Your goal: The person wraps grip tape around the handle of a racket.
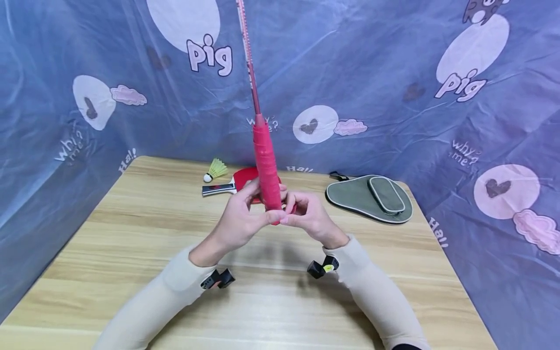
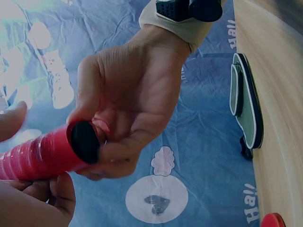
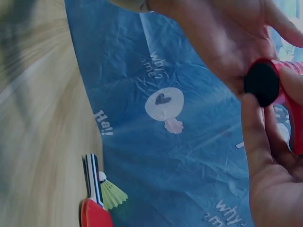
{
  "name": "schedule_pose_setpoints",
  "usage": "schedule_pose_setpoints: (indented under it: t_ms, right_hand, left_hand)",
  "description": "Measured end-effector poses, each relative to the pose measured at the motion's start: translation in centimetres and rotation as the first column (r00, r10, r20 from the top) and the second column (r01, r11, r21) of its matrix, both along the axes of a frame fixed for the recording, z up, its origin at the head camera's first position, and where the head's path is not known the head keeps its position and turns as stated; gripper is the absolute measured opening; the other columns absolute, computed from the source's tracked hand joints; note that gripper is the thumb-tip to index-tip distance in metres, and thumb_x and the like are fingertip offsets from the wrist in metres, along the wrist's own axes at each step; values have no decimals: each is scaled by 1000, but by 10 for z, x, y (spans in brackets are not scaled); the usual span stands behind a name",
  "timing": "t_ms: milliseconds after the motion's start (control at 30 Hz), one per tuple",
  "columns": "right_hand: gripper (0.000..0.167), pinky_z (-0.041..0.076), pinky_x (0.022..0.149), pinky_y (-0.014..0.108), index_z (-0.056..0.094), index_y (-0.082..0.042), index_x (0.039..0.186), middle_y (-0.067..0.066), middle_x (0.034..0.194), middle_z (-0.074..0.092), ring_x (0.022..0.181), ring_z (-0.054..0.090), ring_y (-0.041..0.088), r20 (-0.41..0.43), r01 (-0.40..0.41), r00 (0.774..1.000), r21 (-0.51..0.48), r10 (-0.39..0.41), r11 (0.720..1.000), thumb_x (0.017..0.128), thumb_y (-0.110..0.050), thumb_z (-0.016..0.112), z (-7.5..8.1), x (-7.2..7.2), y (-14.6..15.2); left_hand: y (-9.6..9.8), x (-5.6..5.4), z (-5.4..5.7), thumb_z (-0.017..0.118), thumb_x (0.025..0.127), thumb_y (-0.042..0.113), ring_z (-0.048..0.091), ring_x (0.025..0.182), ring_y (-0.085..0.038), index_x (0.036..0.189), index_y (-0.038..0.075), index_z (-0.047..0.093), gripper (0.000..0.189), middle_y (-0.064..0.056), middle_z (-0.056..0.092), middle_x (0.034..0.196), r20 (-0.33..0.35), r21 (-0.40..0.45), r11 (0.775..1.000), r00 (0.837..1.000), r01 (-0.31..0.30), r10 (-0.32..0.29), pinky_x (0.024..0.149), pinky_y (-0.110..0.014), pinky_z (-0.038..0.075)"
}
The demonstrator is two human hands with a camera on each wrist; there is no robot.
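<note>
A badminton racket with a red wrapped handle stands nearly upright before me; its shaft runs out of the top of the head view. My left hand grips the handle near its lower end, thumb at the butt. With thumb and fingers, my right hand pinches a loose strip of red grip tape beside the butt. The black butt cap faces the left wrist view. My right hand's fingers touch the handle's end there.
Behind the hands lie a yellow shuttlecock and a red table tennis paddle, partly hidden by the left hand and handle. A green paddle case rests at the back right of the wooden table. A blue printed cloth hangs around it.
</note>
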State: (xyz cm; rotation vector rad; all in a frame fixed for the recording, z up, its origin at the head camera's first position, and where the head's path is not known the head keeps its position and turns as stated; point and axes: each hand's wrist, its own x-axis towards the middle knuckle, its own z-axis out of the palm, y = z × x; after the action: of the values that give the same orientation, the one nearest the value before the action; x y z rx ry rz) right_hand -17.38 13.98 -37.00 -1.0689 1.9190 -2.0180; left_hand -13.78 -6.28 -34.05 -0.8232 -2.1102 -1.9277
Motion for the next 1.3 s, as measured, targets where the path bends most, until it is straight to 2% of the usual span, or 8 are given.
schedule_pose_setpoints:
  t_ms: [100, 167, 267, 433, 633, 900, 1133, 1300]
  right_hand:
    - [25, 59, 82, 22, 52, 3, 77, -2, 112, 70, 99, 68, 11, -26, 24, 999, 14, -24, 1000, 86, -1, 76, -1, 3, -4]
    - [27, 60, 84, 23, 52, 4, 78, -1, 113, 69, 101, 67, 12, -42, 33, 999, 9, -33, 999, 86, -3, 77, -3, 3, -5]
    - [29, 60, 84, 22, 54, 4, 78, -2, 113, 69, 103, 67, 13, -40, 44, 998, -6, -44, 999, 85, -8, 80, -4, 2, -5]
    - [26, 60, 84, 23, 61, -3, 77, -1, 109, 70, 105, 65, 14, -22, 35, 999, -31, -35, 999, 83, -14, 83, -3, 0, -2]
    - [18, 61, 82, 23, 65, -9, 78, -1, 106, 71, 99, 67, 13, -3, 14, 1000, -27, -14, 1000, 84, -9, 81, 1, 0, -1]
    - [21, 61, 79, 23, 64, 0, 80, -1, 97, 71, 96, 66, 14, -62, 95, 994, 6, -95, 995, 81, -6, 84, 5, -2, -2]
    - [34, 61, 75, 22, 60, 5, 81, -3, 94, 70, 95, 65, 12, -127, 101, 986, -34, -104, 994, 78, -15, 87, 7, -1, -2]
    - [33, 59, 74, 20, 62, 1, 81, -5, 93, 70, 91, 65, 10, -127, 85, 988, -29, -89, 996, 79, -21, 86, 9, 1, 0]
  left_hand:
    - [2, 0, -1, 85, 80, 6, 64, 110, -18, 130, 6, 65, 54, -9, 68, 123, -50, -37, 995, 995, -92, 90, 95, -32, 57]
    - [2, 0, -2, 87, 77, 4, 65, 106, -15, 126, 6, 68, 53, -8, 67, 118, -70, -9, 992, 990, -124, 123, 93, -32, 59]
    - [2, 0, -3, 88, 73, -1, 67, 98, -13, 124, 2, 69, 54, -11, 67, 113, -95, 64, 990, 987, -125, 131, 91, -30, 60]
    - [2, 1, -4, 86, 72, -8, 71, 86, -12, 121, -2, 65, 54, -18, 73, 108, -71, 165, 980, 990, -107, 120, 87, -31, 61]
    - [0, 2, -2, 84, 72, -10, 68, 86, -11, 118, -5, 61, 52, -9, 72, 102, -7, 213, 970, 992, -119, 123, 83, -27, 60]
    - [-3, 2, 0, 78, 79, -12, 70, 95, -11, 125, -9, 63, 49, -29, 70, 114, -26, 188, 981, 998, -54, 60, 90, -26, 60]
    - [-6, 2, 2, 75, 85, -6, 72, 100, -13, 130, -8, 62, 47, -28, 70, 120, 5, 204, 979, 1000, 10, -11, 93, -28, 60]
    - [-9, 0, 2, 72, 89, -2, 72, 109, -14, 134, -7, 60, 47, -29, 68, 125, 31, 243, 967, 996, 76, -86, 95, -29, 60]
